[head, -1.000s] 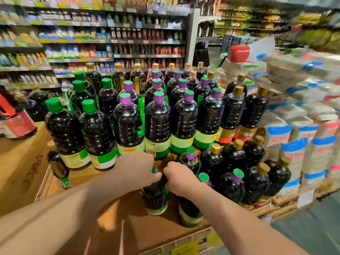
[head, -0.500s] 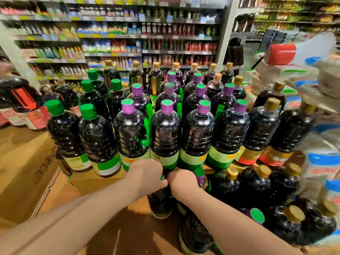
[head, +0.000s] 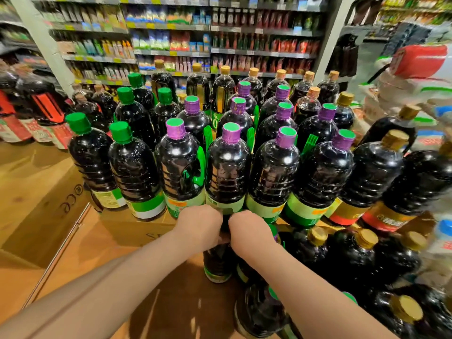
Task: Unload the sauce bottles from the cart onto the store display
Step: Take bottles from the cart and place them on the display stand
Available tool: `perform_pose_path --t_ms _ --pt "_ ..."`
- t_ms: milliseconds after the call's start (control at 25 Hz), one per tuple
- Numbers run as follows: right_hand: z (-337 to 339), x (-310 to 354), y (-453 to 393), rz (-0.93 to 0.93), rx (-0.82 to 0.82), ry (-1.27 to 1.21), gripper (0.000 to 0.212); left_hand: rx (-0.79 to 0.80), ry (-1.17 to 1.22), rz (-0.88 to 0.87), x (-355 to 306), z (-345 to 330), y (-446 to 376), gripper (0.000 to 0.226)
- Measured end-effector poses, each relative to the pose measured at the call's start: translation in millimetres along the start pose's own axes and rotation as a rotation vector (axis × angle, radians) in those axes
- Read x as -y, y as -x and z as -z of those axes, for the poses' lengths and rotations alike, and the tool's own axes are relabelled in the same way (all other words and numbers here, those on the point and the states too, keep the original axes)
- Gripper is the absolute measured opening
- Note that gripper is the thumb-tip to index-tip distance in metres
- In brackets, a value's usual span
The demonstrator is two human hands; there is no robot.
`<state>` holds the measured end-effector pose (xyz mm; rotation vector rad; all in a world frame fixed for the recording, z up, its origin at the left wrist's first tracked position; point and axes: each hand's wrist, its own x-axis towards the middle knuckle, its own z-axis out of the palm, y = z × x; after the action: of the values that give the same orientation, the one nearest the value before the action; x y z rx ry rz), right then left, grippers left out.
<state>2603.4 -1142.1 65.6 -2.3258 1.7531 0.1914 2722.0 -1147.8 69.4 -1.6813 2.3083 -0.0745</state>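
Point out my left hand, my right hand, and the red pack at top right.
left hand (head: 199,225), head view, back of the hand
right hand (head: 249,230), head view, back of the hand
red pack (head: 419,60), head view, its front face

Little could be read: the brown cardboard box (head: 46,201) at the left bore printed letters that looked like "ece" (seen upside down and at a slant), and the smaller carton (head: 137,228) under the green-capped bottles showed only the tops of a few letters, too cut off to make out. A red label (head: 389,220) on a gold-capped bottle at the right carried pale Chinese characters, too blurred to read. The green labels, the shelf price tags and the red-labelled bottles at far left were all illegible.
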Motion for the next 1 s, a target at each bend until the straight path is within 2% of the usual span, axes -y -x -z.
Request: perform_pose_path --t_ms 120,200,320,400,480,600,720,880,1000 --pt "18.5 11.1 15.7 0.047 -0.039 0.029 0.003 0.005 0.069 0.086 10.5 12.1 16.9 0.046" --pt "30.3 24.7 24.8 0.099 -0.124 0.025 0.018 -0.092 0.112 0.134 23.6 16.2 38.9 0.05" --pt "41.2 56.1 35.5 0.201 -0.258 -0.039 0.024 -0.229 0.181 0.232 52.7 16.5 88.8 0.044" --pt "46.6 88.5 43.0 0.314 -0.358 -0.075 0.023 -0.269 0.184 0.313 70.6 13.5 128.0 0.044" --pt "42.4 139.3 57.7 0.503 -0.427 -0.114 0.016 -0.249 0.196 0.427 89.4 3.3 184.0 0.043" --pt "20.9 223.9 99.1 0.665 -0.332 -0.135 0.019 -0.189 0.22 0.626 112.0 -22.0 283.4 0.04" --pt "-6.5 301.1 150.0 0.861 -0.324 -0.154 0.019 -0.138 0.241 0.839 119.6 -47.0 388.8 0.039" --pt "-46.1 410.5 241.1 1.192 -0.26 -0.149 0.022 -0.05 0.228 1.128 112.7 -81.8 542.2 0.043" --pt "-77.8 479.2 310.3 1.446 -0.239 -0.11 0.012 -0.017 0.245 1.337 97.6 -101.9 640.8 0.044"
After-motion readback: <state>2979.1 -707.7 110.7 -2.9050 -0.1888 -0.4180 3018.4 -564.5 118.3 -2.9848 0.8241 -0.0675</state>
